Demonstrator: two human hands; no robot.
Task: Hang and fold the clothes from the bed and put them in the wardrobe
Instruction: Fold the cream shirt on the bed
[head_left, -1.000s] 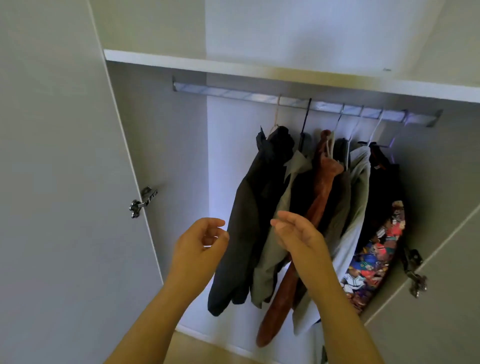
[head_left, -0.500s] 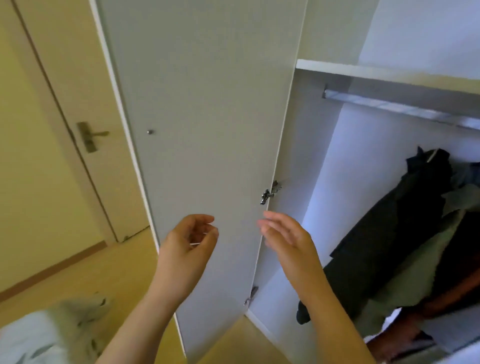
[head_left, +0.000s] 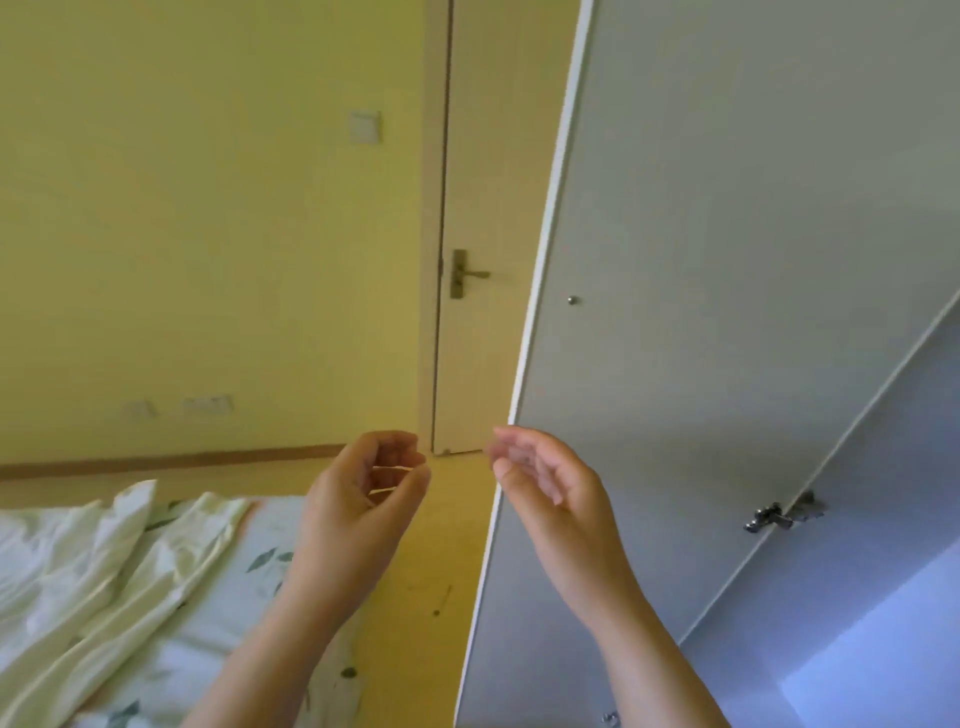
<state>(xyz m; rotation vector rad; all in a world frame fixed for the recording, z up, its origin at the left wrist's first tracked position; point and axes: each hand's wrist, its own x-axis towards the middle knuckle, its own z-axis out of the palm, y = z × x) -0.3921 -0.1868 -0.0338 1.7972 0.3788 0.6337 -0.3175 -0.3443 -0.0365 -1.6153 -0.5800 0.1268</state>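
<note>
My left hand (head_left: 363, 493) is raised in front of me with loosely curled fingers and holds nothing. My right hand (head_left: 550, 483) floats beside it, fingers relaxed and slightly bent, also holding nothing. The open grey wardrobe door (head_left: 701, 260) fills the right side, just behind my right hand. A strip of the wardrobe interior (head_left: 883, 597) shows at the far right; the hanging clothes are out of view. The bed (head_left: 130, 597) with a crumpled white, leaf-patterned sheet lies at the lower left. No loose garment is visible on it.
A cream room door (head_left: 488, 234) with a brass handle (head_left: 460, 274) stands behind the wardrobe door's edge. Yellow wall (head_left: 208, 234) with a light switch (head_left: 364, 126) fills the left. Wooden floor (head_left: 441, 571) runs between bed and wardrobe. A metal hinge (head_left: 779, 514) sits on the wardrobe door.
My view has swung left, away from the hanging clothes and rail, toward the room door and the bed. Both hands stay raised and hold nothing, in about the same pose.
</note>
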